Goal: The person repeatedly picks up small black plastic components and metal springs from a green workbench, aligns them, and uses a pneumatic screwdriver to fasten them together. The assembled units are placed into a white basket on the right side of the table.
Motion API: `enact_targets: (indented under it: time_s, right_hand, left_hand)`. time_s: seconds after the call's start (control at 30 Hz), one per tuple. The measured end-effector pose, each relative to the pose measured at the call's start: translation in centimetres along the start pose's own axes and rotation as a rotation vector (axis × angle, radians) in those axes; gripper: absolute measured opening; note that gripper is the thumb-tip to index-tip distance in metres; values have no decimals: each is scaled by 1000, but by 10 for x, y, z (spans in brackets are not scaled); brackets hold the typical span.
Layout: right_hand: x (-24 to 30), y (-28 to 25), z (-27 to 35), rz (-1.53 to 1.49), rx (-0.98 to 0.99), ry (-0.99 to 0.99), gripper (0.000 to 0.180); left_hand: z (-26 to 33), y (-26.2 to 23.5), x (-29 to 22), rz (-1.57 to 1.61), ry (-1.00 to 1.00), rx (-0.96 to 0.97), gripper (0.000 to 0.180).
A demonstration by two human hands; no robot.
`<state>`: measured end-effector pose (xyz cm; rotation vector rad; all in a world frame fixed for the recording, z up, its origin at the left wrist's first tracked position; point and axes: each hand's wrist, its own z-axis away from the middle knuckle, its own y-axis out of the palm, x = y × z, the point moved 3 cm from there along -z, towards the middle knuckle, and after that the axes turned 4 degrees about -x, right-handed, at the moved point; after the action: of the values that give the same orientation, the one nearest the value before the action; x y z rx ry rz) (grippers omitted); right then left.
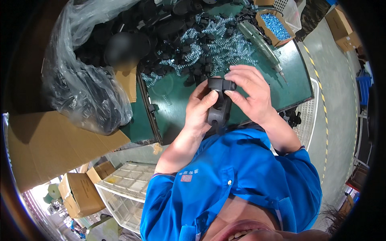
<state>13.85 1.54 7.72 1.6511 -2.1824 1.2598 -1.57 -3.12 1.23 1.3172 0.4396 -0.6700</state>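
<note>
A black moulded plastic part [219,114] with a curved body is held up over the near edge of the green table [173,114]. My left hand [197,107] is closed round its left side, the thumb pressed on its face. At its upper right end, my right hand [254,93] pinches a small black block between thumb and fingers; I cannot tell whether that block is a separate piece. Beyond my hands lie many loose metal coil springs [235,48], mixed with small black plastic pieces [196,76].
A green electric screwdriver [259,44] lies at the right, beside a small cardboard box of bluish screws [276,27]. Clear plastic bags [90,92] of black parts and a cardboard sheet [60,140] take up the left. White plastic crates [124,197] stand below the table.
</note>
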Motion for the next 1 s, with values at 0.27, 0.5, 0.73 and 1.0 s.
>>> enact_targets:
  time_s: [0.27, 0.5, 0.73, 1.0]
  right_hand:
    - [1, -24, -12, 139, 196, 18, 23]
    - [2, -24, -18, 157, 159, 5, 22]
    - [-16, -23, -7, -7, -53, -63, 25]
    - [-25, -9, 18, -56, 26, -45, 22]
  left_hand:
    - [-18, 2, -4, -251, -10, 45, 45]
    - [-17, 19, -12, -367, 76, 59, 35]
    - [-27, 23, -20, -441, 40, 138, 37]
    - [-30, 10, -30, -866, 21, 251, 37]
